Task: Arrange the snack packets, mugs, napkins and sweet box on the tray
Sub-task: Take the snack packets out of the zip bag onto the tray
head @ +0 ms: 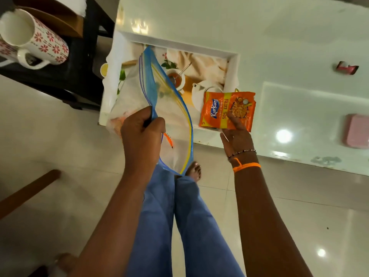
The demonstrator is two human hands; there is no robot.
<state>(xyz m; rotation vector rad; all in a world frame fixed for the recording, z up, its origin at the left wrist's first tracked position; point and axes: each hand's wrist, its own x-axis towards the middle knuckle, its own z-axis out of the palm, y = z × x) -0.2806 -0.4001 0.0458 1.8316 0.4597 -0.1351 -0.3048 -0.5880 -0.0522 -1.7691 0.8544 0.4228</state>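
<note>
The left hand (pixel 142 132) is closed around the blue zip edge of a clear zip-lock bag (pixel 169 108), which hangs open over the near left part of the tray (pixel 232 62); something orange shows through the plastic just beside the knuckles, too blurred to name. The right hand (pixel 237 134) pinches an orange Kurkure snack packet (pixel 227 109) at its lower edge — thumb on the printed face, fingers behind — and the packet sits over the tray's corner at about 4 o'clock from the tray's middle; whether it touches the tray I cannot tell. A beaded bracelet (pixel 242 152) and an orange thread (pixel 246 166) circle the right wrist.

The tray is white-rimmed with a printed tea-set picture on its floor, and it lies on a glossy white counter (pixel 279 37), overhanging the counter's near edge. At 10 o'clock from the tray, on a dark side surface, a white mug (pixel 34 37) with red flower print lies tilted, mouth toward the camera; a second mug of the same print shows partly at the frame's left edge below it. Far out at 3 o'clock on the counter are a small red-and-dark wrapper (pixel 346 67) and, nearer the edge, a pink box (pixel 356 129), well apart from the tray. Blue-trousered legs and a bare foot (pixel 194 170) stand on the tiled floor below.
</note>
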